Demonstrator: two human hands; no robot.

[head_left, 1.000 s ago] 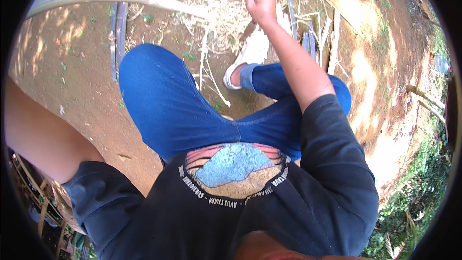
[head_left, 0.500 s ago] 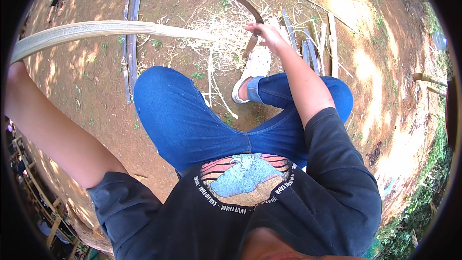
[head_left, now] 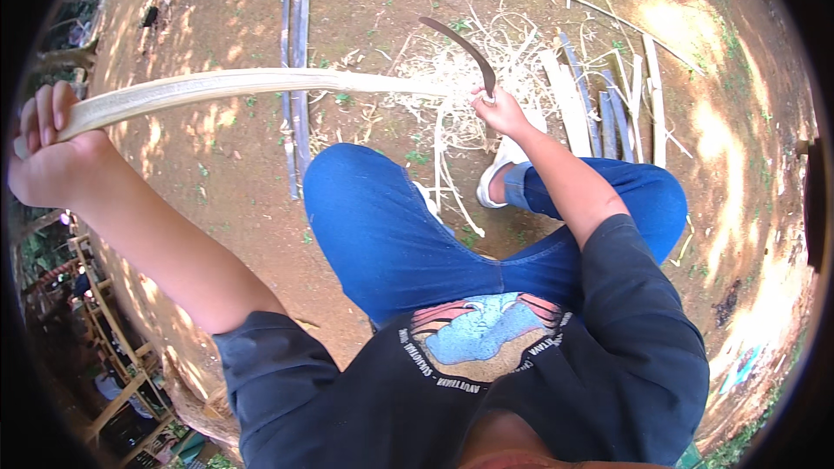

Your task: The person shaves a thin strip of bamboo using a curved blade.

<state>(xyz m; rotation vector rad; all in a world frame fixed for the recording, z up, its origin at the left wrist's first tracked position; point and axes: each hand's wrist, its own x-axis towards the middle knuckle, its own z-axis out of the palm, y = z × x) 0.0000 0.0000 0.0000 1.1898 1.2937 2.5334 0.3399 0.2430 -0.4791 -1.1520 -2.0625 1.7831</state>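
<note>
As left grip (head_left: 59, 156) clasps one strip (head_left: 234, 83), right grip (head_left: 504, 113) curled round one knife (head_left: 474, 53) (curved).

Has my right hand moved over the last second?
Yes: judged against the dark strips on the left, the right hand has shifted leftward, nearer them, and lower in the view.

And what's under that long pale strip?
Brown ground, dark strips running crosswise and some curly shavings show on both sides of the pale strip; whatever lies directly beneath it is covered.
</note>
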